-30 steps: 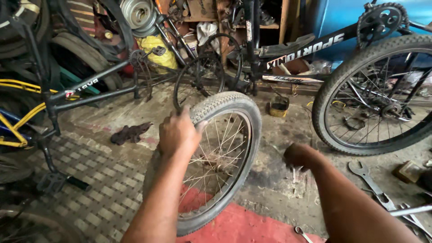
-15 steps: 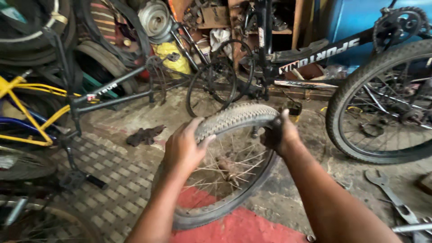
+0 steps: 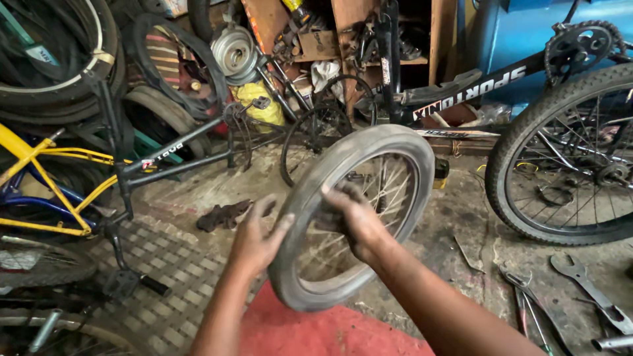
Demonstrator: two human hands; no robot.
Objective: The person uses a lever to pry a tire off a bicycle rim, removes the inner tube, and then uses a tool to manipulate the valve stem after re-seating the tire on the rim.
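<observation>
Both forearms extended forward, bare. Left hand (image 3: 256, 238) open-palmed, fingers spread upward. Right hand (image 3: 353, 221) curled inward, fingers clenched, wrist bent left.

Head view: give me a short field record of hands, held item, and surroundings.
held item: small spoked bicycle wheel with grey tyre, lifted off the floor, tilted
left hand: flat against the tyre's outer left side
right hand: gripping tyre and rim from the inside
below: red mat, patterned floor
right: black bicycle rear wheel, spanners on the floor
left: yellow bicycle frame, stacked tyres
</observation>
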